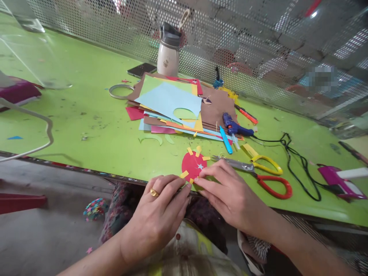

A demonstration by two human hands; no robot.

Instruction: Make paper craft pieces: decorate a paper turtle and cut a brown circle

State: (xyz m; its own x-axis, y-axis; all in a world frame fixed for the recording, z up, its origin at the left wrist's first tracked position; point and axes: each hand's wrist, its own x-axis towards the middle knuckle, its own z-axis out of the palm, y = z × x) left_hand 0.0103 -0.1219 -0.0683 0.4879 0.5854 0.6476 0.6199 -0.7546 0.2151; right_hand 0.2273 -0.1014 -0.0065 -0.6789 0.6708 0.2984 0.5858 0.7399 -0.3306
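A red paper circle (190,165) lies at the front edge of the green table, with short yellow paper strips around its rim and a pale star on its right side. My left hand (162,207), with a gold ring, has its fingers closed at the circle's lower left edge, by a yellow strip. From the right, my right hand (230,189) pinches the circle's lower right edge, close to another strip. The fingertips partly hide that edge. Just right of the circle lie scissors (241,165) with one yellow and one red handle.
Behind the circle is a stack of coloured paper (169,99). A blue glue gun (234,126) with a black cord and a light-blue marker (225,140) lie to its right. A tape ring (121,91), phone (140,69) and bottle (168,53) stand or lie farther back, before a perforated metal screen (100,34).
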